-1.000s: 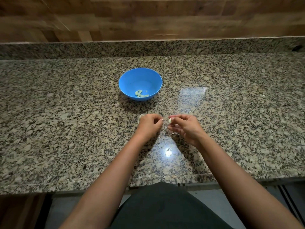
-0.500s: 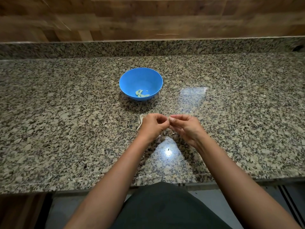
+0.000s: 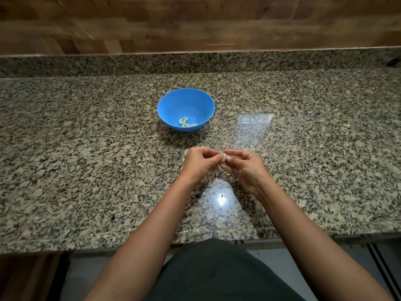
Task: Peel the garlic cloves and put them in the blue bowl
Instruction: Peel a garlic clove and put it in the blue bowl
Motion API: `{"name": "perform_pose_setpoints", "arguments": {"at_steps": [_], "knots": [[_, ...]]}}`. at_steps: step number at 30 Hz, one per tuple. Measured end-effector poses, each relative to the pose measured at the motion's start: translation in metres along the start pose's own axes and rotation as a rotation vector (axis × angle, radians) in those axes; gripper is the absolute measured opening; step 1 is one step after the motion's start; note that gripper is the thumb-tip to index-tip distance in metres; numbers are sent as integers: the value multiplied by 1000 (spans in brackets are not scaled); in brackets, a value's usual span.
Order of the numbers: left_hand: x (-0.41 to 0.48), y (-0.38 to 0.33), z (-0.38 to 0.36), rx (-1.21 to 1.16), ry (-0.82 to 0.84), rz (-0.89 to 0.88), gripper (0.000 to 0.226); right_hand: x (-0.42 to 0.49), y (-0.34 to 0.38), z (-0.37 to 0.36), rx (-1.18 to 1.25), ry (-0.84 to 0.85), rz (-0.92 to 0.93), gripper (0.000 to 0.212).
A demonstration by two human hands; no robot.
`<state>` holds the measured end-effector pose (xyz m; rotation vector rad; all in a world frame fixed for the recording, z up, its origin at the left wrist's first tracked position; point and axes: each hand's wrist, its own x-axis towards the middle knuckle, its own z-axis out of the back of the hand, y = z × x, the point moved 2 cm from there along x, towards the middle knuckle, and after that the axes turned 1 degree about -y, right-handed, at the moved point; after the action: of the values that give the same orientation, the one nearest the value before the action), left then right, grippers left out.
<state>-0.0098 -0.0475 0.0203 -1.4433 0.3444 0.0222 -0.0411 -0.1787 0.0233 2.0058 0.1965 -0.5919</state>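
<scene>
A blue bowl (image 3: 173,105) stands on the granite counter with several peeled garlic cloves (image 3: 186,122) lying in its bottom. In front of it, my left hand (image 3: 200,162) and my right hand (image 3: 244,167) meet over the counter. Both pinch one small pale garlic clove (image 3: 223,157) between their fingertips. A bit of pale garlic skin (image 3: 186,152) shows behind my left hand, mostly hidden by it.
The granite counter (image 3: 86,159) runs wide to both sides, with a raised granite ledge and a wooden wall behind. Small skin scraps (image 3: 209,183) lie near a bright lamp reflection by the front edge.
My hands, slightly apart a second ago with the clove in my right fingers, have come together on the clove. The bowl has not moved.
</scene>
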Motion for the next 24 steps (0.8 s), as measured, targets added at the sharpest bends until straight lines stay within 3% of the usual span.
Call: {"name": "perform_pose_setpoints", "arguments": {"at_steps": [6, 15, 20, 24], "knots": [[2, 1, 2, 46, -26, 0, 3, -4, 1, -1, -62, 62, 54, 20], [7, 4, 1, 9, -62, 17, 4, -2, -5, -5, -390, -23, 310, 16], [8, 5, -1, -55, -63, 43, 5, 0, -6, -4, -418, -13, 346, 13], [10, 4, -1, -4, -79, 27, 7, -1, -6, 0, -239, -4, 308, 11]]}}
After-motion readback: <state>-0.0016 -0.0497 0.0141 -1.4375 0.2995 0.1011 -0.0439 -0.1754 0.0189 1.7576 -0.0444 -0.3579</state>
